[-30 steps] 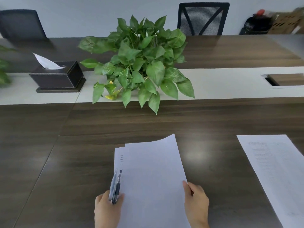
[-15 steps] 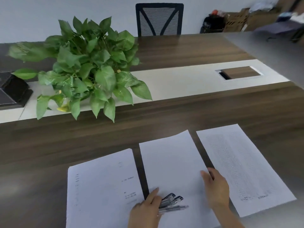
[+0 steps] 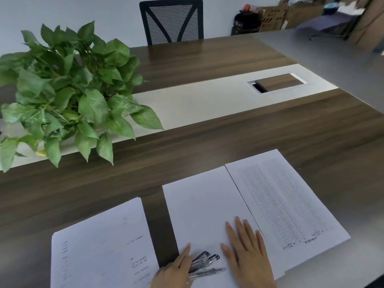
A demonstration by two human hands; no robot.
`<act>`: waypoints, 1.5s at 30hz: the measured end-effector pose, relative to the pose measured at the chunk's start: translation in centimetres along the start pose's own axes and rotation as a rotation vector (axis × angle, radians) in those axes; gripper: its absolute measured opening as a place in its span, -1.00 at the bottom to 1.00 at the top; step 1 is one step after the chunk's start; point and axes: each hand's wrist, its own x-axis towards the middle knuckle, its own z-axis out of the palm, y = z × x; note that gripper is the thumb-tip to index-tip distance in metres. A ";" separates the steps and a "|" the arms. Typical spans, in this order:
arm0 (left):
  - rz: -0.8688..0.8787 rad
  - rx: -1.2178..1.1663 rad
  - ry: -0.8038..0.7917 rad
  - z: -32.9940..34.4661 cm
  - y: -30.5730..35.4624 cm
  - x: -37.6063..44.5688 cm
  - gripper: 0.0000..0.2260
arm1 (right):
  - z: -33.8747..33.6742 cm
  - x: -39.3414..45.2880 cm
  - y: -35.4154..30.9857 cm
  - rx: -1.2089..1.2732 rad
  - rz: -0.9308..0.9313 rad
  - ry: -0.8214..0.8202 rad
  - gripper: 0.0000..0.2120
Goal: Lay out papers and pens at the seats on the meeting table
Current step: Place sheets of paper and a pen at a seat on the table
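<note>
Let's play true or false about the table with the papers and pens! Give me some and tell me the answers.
1. Three papers lie on the table. True.
2. The right hand holds the pens. False: it lies flat on the middle paper; the left hand holds them.
3. The right paper is blank. False: it has a printed grid.
4. A leafy plant stands at the left. True.

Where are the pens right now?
The pens are at the bottom centre of the head view, held in the left hand over the middle sheet, just left of the flat right hand.
</note>
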 end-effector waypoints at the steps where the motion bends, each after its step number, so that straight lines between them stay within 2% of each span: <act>1: -0.003 -0.009 -0.006 0.2 0.0 -0.1 -0.72 | 0.0 0.0 0.0 -0.009 0.004 -0.003 -0.48; 5: -0.001 -0.005 -0.011 0.5 0.4 -0.3 -0.68 | -0.1 0.1 0.4 -0.021 0.026 -0.010 -0.48; 7: -0.002 -0.035 -0.023 0.3 0.3 -0.2 -0.65 | -1.1 0.1 0.7 0.011 0.145 -0.018 -0.48; 10: 0.002 -0.064 -0.048 -0.7 0.9 0.1 -0.62 | -2.2 0.2 2.4 -0.027 0.352 0.100 -0.41; 12: -0.003 -0.055 -0.075 0.0 0.1 0.1 -0.61 | -2.9 -0.2 3.4 0.009 0.422 0.051 -0.44; 15: -0.048 0.012 -0.117 0.7 0.2 0.1 -0.55 | -3.0 -0.9 4.3 -0.034 0.430 0.034 -0.39; 22: -0.013 -0.055 -0.154 -0.2 1.8 -0.6 -0.70 | -3.1 -1.2 4.6 -0.041 0.439 0.049 -0.29; 23: -0.017 -0.045 -0.227 -0.2 2.2 -0.6 -0.70 | -3.1 -1.2 4.5 -0.041 0.442 0.057 -0.28; 27: -0.044 0.004 -0.273 -0.1 2.4 -1.1 -0.70 | -3.7 -1.3 4.2 -0.040 0.452 0.122 -0.33; 30: -0.148 -0.142 -0.287 -1.2 3.7 -1.1 -0.72 | -4.9 -1.2 2.2 0.015 0.415 0.227 -0.28; 31: -0.212 -0.248 -0.296 -2.0 4.0 -0.9 -0.81 | -5.4 -1.2 0.8 0.102 0.401 0.276 -0.37; 32: -0.315 -0.390 -0.187 -2.3 4.5 -0.6 -0.87 | -6.2 -1.3 -1.5 0.243 0.414 0.233 -0.61; 33: -0.527 -0.660 -0.189 -3.0 5.3 0.0 -0.73 | -6.2 -1.3 -3.7 0.411 0.384 0.170 -0.86; 34: -0.798 -0.917 -0.146 -4.1 5.8 0.5 -0.62 | -6.2 -1.4 -6.0 0.577 0.378 0.056 -0.76; 35: -0.995 -1.094 -0.098 -4.6 5.8 0.6 -0.69 | -5.8 -2.0 -7.9 0.743 0.386 -0.055 -0.71; 36: -1.078 -1.172 -0.057 -5.5 5.7 0.8 -0.79 | -5.2 -2.5 -9.5 0.840 0.376 -0.147 -0.73; 38: -1.123 -1.193 -0.004 -7.4 5.1 0.6 -0.86 | -4.4 -3.3 -12.1 0.885 0.350 -0.251 -0.70; 42: -1.176 -1.242 0.052 -9.3 4.3 0.0 -0.92 | -2.7 -3.8 -15.0 0.847 0.316 -0.268 -0.56; 45: -1.195 -1.224 0.077 -9.0 3.4 -0.8 -0.89 | -2.6 -3.6 -16.1 0.798 0.303 -0.274 -0.65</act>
